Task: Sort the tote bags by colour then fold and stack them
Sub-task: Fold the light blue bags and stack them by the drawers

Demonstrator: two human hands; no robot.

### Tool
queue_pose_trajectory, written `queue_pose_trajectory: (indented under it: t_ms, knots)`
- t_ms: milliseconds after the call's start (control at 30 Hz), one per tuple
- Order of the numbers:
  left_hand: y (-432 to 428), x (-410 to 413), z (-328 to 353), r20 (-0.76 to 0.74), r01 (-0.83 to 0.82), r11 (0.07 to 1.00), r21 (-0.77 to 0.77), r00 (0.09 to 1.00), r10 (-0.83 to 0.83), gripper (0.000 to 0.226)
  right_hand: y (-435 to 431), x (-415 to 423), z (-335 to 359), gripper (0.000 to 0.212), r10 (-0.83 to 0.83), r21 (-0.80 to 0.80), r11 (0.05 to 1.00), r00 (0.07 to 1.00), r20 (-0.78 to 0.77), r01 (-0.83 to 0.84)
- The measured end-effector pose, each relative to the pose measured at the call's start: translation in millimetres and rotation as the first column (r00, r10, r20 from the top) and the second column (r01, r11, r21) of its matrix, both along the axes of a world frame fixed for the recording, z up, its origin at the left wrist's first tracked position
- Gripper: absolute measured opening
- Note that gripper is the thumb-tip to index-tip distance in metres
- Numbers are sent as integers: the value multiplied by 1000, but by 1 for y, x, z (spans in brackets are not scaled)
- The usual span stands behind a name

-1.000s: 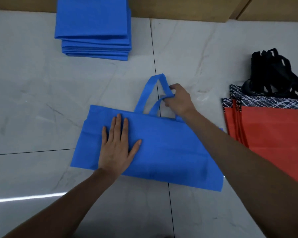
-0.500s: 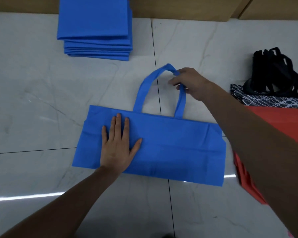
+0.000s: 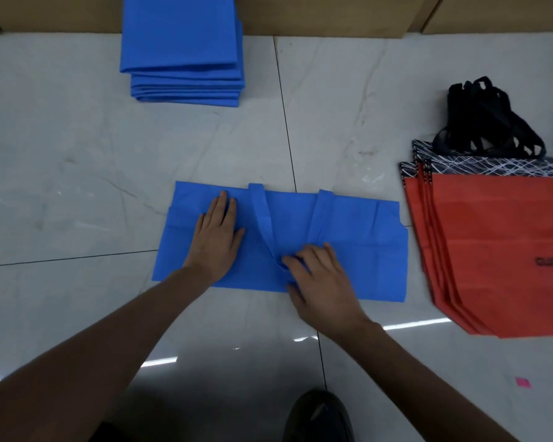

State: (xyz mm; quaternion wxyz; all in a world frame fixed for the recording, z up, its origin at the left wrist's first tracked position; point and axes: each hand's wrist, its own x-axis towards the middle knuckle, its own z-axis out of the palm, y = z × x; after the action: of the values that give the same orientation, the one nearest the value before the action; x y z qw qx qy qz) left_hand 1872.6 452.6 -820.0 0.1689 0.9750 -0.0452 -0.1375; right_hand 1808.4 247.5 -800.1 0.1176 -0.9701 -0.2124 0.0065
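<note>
A blue tote bag (image 3: pixel 361 250) lies flat on the pale floor in the middle of the view. Its two handle straps (image 3: pixel 262 218) are folded down over the bag's body. My left hand (image 3: pixel 216 234) presses flat on the bag's left half, fingers straight. My right hand (image 3: pixel 320 275) rests on the lower middle of the bag, its fingertips holding the handle loop down against the fabric. A stack of folded blue bags (image 3: pixel 182 49) sits at the far left. Several red bags (image 3: pixel 498 250) with patterned tops lie at the right.
Black handles (image 3: pixel 489 119) of the red bags bunch up at the far right. A wooden cabinet base (image 3: pixel 316 14) runs along the far edge. A dark shoe (image 3: pixel 320 416) shows at the bottom, and a small pink scrap (image 3: pixel 523 382) lies at the lower right.
My right hand has brought the blue handles from above the bag down onto its body. The left hand stays pressed on the left half.
</note>
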Motion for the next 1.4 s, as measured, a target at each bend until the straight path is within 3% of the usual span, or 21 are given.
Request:
queue_pose_trajectory:
  t_ms: [100, 200, 400, 467, 533, 633, 867, 933, 1000, 1100, 1200, 1267, 1300, 1333, 1400]
  knots:
    - [5, 5, 6, -16, 15, 999, 52, 1000, -14, 64, 13, -20, -13, 54, -94, -129, 988, 994, -48, 87]
    - [11, 7, 16, -21, -61, 992, 108, 998, 63, 70, 24, -30, -18, 69, -79, -232, 971, 995, -55, 64]
    - [38, -4, 26, -26, -358, 932, -50, 934, 357, 70, 28, -14, -27, 47, 6, -344, 939, 1000, -25, -14]
    - [52, -2, 30, 13, -430, 903, 0, 903, 430, 69, 19, -11, -30, 44, 71, -345, 937, 996, 58, -46]
    - [66, 0, 28, -52, -484, 875, -15, 874, 483, 72, 10, -8, -28, 52, 64, -342, 939, 994, 86, -31]
    - [75, -3, 25, -196, -498, 858, -123, 860, 471, 68, 2, -1, -24, 57, -41, -336, 940, 996, 77, 64]
    - [63, -6, 28, -237, -593, 722, -357, 805, 544, 39, 10, 1, -20, 69, -117, -212, 972, 992, -44, 105]
    - [62, -6, 32, -350, -667, 587, -459, 743, 571, 37, 8, -3, -21, 70, -98, -134, 988, 988, -116, 82]
    - [60, -9, 39, -501, -744, 368, -557, 655, 566, 35, 4, -4, -23, 71, -100, -104, 991, 987, -126, 87]
    - [62, -18, 44, -649, -766, 171, -619, 623, 437, 25, -1, -2, -21, 62, -105, -66, 993, 988, -113, 98]
    - [69, -26, 50, -756, -777, 21, -629, 618, 216, 21, -7, 0, -19, 59, -132, 178, 972, 983, -128, 154]
    - [74, -29, 52, -798, -788, -124, -603, 591, 118, 26, -12, -1, -9, 54, -199, 399, 863, 935, -295, 310]
    - [76, -30, 50, -774, -766, -114, -633, 620, 128, 23, -13, 0, -5, 50, -218, 459, 797, 895, -390, 394]
    - [77, -31, 48, -727, -733, -27, -680, 668, 156, 23, -14, 2, 1, 47, -213, 500, 747, 870, -445, 438]
    - [72, -30, 43, -592, -604, 289, -743, 794, 137, 52, -17, 3, 8, 43, -172, 555, 686, 845, -506, 471]
